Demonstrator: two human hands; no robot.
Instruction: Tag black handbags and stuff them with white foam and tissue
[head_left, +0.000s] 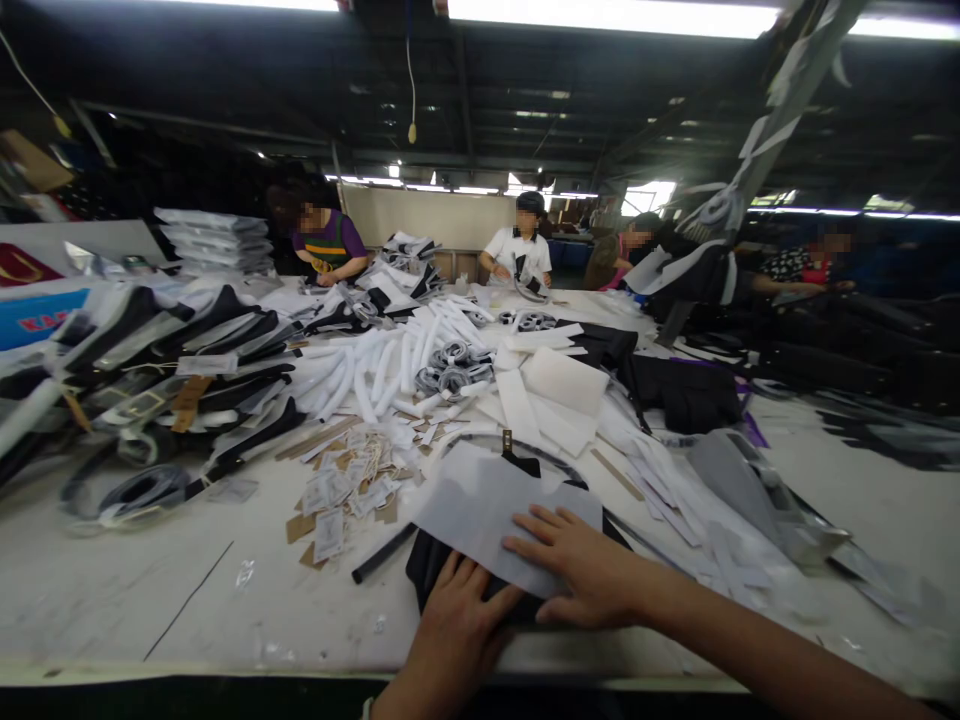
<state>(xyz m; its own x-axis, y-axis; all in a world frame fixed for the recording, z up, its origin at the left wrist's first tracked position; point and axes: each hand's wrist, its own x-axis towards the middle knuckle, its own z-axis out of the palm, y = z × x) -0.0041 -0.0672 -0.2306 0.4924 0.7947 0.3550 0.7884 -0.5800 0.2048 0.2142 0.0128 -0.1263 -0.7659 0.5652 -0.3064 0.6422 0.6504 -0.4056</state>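
A black bag [429, 580] lies in front of me at the near side of the table, with a light grey sheet [480, 500] spread over it. On top of the sheet rests my right hand [581, 565], open, its fingers spread flat. My left hand [461, 620] touches the bag's near side by the sheet's lower edge; its fingers are stretched out and the thumb stands apart. A metal clasp on a black tab [510, 452] shows beyond the sheet. Around the bag's far side curves a dark strap [555, 462], partly wrapped in clear film.
Left of the bag lie paper tags [330, 530] with strings. Beyond them are white foam tubes [360, 375], coiled straps [454, 370] and white foam sheets [562, 390]. Wrapped black bags [217, 340] pile up at left. Clear plastic pieces [750, 490] lie at right. Several people work across the table.
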